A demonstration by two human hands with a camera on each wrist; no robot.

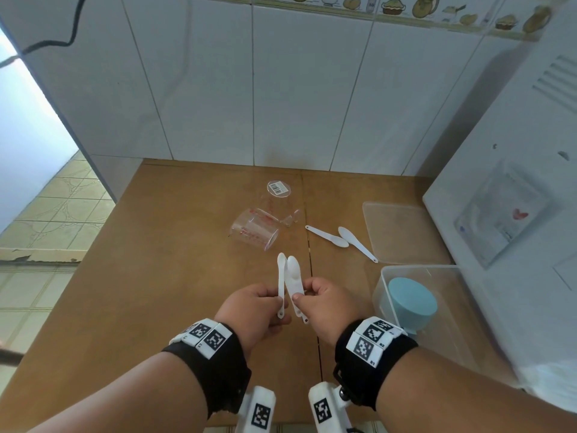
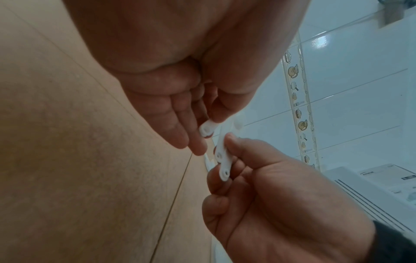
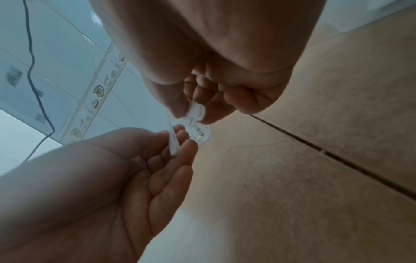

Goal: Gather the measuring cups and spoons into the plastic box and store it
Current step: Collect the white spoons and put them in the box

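My left hand [image 1: 276, 296] pinches the handle of one white measuring spoon [image 1: 281, 276], held upright above the table. Right beside it, my right hand [image 1: 301, 293] pinches two stacked white spoons [image 1: 293, 276]; their holed handle ends [image 2: 221, 160] show in the left wrist view. Two more white spoons [image 1: 327, 236] [image 1: 357, 243] lie on the table further back. Clear measuring cups sit behind them: one on its side [image 1: 254, 228], one upside down with a barcode label [image 1: 278, 195], and a small one [image 1: 292, 217]. The clear plastic box [image 1: 421, 267] stands at the right with a blue round cup [image 1: 412, 303] inside.
The box's clear lid [image 1: 396, 232] lies flat behind the box. A white appliance [image 1: 515, 182] lines the right side, and a tiled wall [image 1: 281, 89] closes the back. The brown table [image 1: 156, 276] drops off to the floor at the left.
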